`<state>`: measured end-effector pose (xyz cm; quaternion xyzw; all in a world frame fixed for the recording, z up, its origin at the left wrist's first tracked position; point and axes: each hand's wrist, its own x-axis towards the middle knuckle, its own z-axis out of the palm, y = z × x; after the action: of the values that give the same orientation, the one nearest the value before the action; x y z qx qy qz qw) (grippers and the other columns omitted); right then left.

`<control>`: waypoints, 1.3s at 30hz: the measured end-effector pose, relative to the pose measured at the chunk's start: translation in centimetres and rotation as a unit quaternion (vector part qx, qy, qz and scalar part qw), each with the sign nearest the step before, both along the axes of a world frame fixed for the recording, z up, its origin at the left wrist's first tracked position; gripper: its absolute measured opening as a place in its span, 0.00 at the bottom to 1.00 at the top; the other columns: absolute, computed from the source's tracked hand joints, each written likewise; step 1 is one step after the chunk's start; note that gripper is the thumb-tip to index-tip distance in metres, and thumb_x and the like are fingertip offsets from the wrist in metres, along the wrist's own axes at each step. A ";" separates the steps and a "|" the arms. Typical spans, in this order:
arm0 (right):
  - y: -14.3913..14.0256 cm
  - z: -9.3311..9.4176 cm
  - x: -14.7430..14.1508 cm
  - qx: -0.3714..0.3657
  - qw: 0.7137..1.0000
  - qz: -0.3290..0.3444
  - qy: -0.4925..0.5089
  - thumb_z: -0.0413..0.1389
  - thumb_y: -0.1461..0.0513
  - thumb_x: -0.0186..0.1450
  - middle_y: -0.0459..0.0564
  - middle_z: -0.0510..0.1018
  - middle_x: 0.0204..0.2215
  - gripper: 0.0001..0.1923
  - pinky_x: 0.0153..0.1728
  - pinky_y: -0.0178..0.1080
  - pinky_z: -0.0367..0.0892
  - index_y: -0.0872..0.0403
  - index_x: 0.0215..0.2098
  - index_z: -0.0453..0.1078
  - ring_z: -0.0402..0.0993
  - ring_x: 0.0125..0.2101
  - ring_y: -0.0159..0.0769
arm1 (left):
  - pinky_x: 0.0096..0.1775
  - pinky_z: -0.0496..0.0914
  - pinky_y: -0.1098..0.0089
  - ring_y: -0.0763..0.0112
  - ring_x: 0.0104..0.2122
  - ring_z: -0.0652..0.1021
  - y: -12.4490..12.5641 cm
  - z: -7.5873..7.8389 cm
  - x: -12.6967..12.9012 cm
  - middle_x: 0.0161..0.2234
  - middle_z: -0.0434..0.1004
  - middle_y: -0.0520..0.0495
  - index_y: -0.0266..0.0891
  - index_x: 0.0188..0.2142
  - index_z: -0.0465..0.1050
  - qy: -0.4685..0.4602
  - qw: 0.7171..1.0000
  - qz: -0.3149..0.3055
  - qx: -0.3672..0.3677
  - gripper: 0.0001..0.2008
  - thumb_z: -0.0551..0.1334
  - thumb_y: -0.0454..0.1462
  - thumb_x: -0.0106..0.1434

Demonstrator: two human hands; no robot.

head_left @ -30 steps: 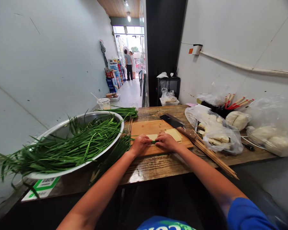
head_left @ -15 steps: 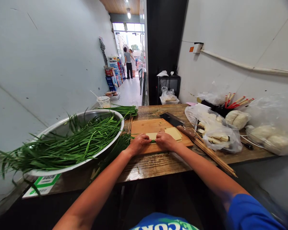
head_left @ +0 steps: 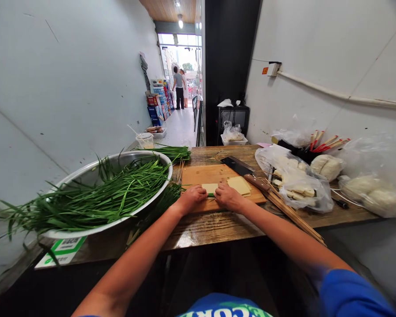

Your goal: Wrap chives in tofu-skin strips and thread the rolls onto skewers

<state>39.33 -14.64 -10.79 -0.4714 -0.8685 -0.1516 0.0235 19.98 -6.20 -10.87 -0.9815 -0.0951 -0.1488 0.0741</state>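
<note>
Head view: a person is working at a wooden desk (head_left: 214, 226) in a narrow white-walled room.
Landmark: a wooden cutting board (head_left: 204, 175) is lying at the middle of the desk.
Left hand: the left hand (head_left: 192, 197) is resting at the board's near edge, fingers curled down onto a pale tofu sheet (head_left: 210, 188), pinching it closed.
Right hand: the right hand (head_left: 227, 195) is sitting just beside the left one, fingers bent over the same sheet and gripping it; a bit of green is showing between the two hands.
Tofu stack: more flat tofu sheets (head_left: 240, 185) are lying on the board's right part, just past the right hand.
Cleaver: a cleaver (head_left: 242, 169) is lying across the board's far right corner.
Chives: a metal basin (head_left: 86, 176) heaped with chives (head_left: 95, 198) is standing left of the board.
Skewers: bamboo skewers (head_left: 293, 215) are lying right of the board, near plastic bags (head_left: 297, 178).
Background: two people (head_left: 179, 88) are standing in the doorway, far beyond the board.
</note>
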 end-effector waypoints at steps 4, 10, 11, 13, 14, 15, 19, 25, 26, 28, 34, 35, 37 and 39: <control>0.1 0.0 -0.4 0.013 1.000 -0.024 0.004 0.44 0.65 0.66 0.56 0.72 0.30 0.14 0.36 0.41 0.57 0.61 0.32 0.71 0.64 0.35 0.40 | 0.36 0.63 0.71 0.70 0.35 0.69 0.0 0.1 -0.2 0.34 0.73 0.46 0.39 0.42 0.72 0.013 1.000 0.004 -0.003 0.11 0.52 0.33 0.64; 0.4 -0.1 -0.1 -0.002 0.998 -0.038 0.059 0.48 0.62 0.65 0.55 0.72 0.29 0.13 0.35 0.38 0.58 0.59 0.29 0.72 0.65 0.33 0.36 | 0.34 0.60 0.73 0.72 0.31 0.69 0.6 0.1 0.1 0.30 0.73 0.48 0.39 0.34 0.75 -0.013 0.997 -0.009 -0.079 0.13 0.52 0.34 0.64; 0.4 0.0 0.0 -0.006 0.998 -0.033 0.062 0.48 0.62 0.65 0.55 0.72 0.29 0.13 0.35 0.38 0.58 0.59 0.29 0.72 0.65 0.33 0.36 | 0.34 0.60 0.73 0.73 0.31 0.69 0.7 0.0 0.1 0.29 0.73 0.48 0.38 0.33 0.75 -0.019 0.996 -0.013 -0.089 0.13 0.51 0.34 0.64; 0.4 0.2 0.3 -0.015 0.998 -0.022 0.065 0.49 0.62 0.64 0.55 0.72 0.29 0.12 0.36 0.38 0.58 0.59 0.30 0.71 0.65 0.34 0.36 | 0.34 0.60 0.72 0.73 0.30 0.69 0.8 -0.1 0.2 0.28 0.72 0.48 0.38 0.32 0.75 -0.020 0.995 -0.021 -0.093 0.13 0.51 0.34 0.64; 0.3 0.3 0.4 -0.019 0.997 -0.015 0.067 0.49 0.63 0.64 0.55 0.72 0.30 0.10 0.36 0.38 0.58 0.59 0.31 0.71 0.65 0.34 0.36 | 0.34 0.60 0.72 0.73 0.31 0.69 0.9 -0.1 0.2 0.28 0.72 0.48 0.38 0.33 0.75 -0.017 0.996 -0.025 -0.088 0.13 0.52 0.34 0.64; 0.2 0.5 0.5 -0.023 0.997 -0.009 0.070 0.50 0.63 0.63 0.54 0.72 0.30 0.09 0.36 0.37 0.58 0.59 0.32 0.71 0.66 0.35 0.36 | 0.34 0.60 0.72 0.72 0.31 0.69 0.9 -0.1 0.1 0.28 0.72 0.47 0.38 0.34 0.75 -0.013 0.996 -0.027 -0.080 0.13 0.52 0.34 0.64; -0.2 0.9 0.9 -0.024 0.996 0.003 0.082 0.52 0.64 0.62 0.52 0.72 0.32 0.07 0.37 0.36 0.58 0.58 0.37 0.69 0.65 0.36 0.35 | 0.35 0.61 0.70 0.70 0.33 0.69 0.6 -0.1 -0.1 0.31 0.72 0.46 0.38 0.38 0.73 -0.001 0.998 -0.029 -0.054 0.11 0.52 0.34 0.64; -0.5 0.7 0.7 0.020 0.997 0.051 0.057 0.50 0.64 0.64 0.52 0.72 0.32 0.08 0.36 0.37 0.57 0.56 0.31 0.70 0.63 0.36 0.35 | 0.35 0.61 0.71 0.70 0.34 0.68 0.2 -0.1 -0.1 0.29 0.71 0.47 0.39 0.35 0.73 -0.012 0.998 -0.015 -0.058 0.11 0.52 0.34 0.65; -0.5 0.6 0.6 0.024 0.997 0.054 0.051 0.50 0.64 0.63 0.52 0.71 0.31 0.08 0.35 0.37 0.57 0.56 0.30 0.70 0.63 0.35 0.35 | 0.35 0.60 0.71 0.70 0.33 0.68 0.2 -0.1 -0.1 0.29 0.71 0.47 0.39 0.35 0.73 -0.014 0.998 -0.016 -0.059 0.11 0.52 0.34 0.65; -0.3 0.5 0.4 0.028 0.997 0.052 0.042 0.50 0.64 0.63 0.52 0.71 0.29 0.10 0.34 0.37 0.57 0.56 0.28 0.70 0.63 0.33 0.35 | 0.35 0.60 0.71 0.71 0.33 0.68 0.2 -0.1 -0.1 0.29 0.70 0.48 0.39 0.34 0.73 -0.013 0.998 -0.019 -0.058 0.12 0.51 0.34 0.65; 0.3 0.3 -0.4 0.007 0.990 0.009 0.143 0.50 0.65 0.62 0.51 0.72 0.30 0.09 0.36 0.35 0.58 0.57 0.29 0.71 0.65 0.34 0.34 | 0.34 0.59 0.71 0.70 0.33 0.68 0.4 0.1 0.1 0.27 0.70 0.48 0.38 0.31 0.73 -0.005 0.997 -0.022 -0.067 0.12 0.52 0.35 0.64; 0.4 0.4 -0.5 -0.003 0.987 -0.005 0.159 0.51 0.65 0.61 0.51 0.72 0.30 0.08 0.36 0.34 0.58 0.57 0.29 0.71 0.66 0.34 0.33 | 0.34 0.59 0.71 0.70 0.32 0.68 0.4 0.2 0.1 0.26 0.69 0.48 0.38 0.31 0.73 -0.006 0.997 -0.022 -0.074 0.12 0.52 0.35 0.64; 0.6 0.5 -0.8 -0.034 0.983 -0.032 0.178 0.52 0.65 0.60 0.50 0.73 0.30 0.07 0.35 0.34 0.58 0.57 0.30 0.72 0.67 0.34 0.33 | 0.34 0.60 0.72 0.71 0.32 0.69 0.2 0.3 0.0 0.26 0.69 0.48 0.38 0.31 0.73 -0.012 0.996 -0.022 -0.088 0.12 0.52 0.34 0.64; 0.8 0.7 -1.0 -0.067 0.978 -0.055 0.189 0.53 0.65 0.60 0.51 0.74 0.31 0.06 0.34 0.33 0.59 0.57 0.30 0.72 0.68 0.33 0.33 | 0.35 0.61 0.71 0.71 0.32 0.69 -0.2 0.5 -0.2 0.26 0.70 0.48 0.38 0.31 0.74 -0.025 0.995 -0.021 -0.098 0.13 0.51 0.34 0.64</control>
<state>38.30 -13.83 -10.10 -0.5391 -0.8292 -0.0025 0.1473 19.76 -6.37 -10.33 -0.9818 -0.0909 -0.1644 -0.0281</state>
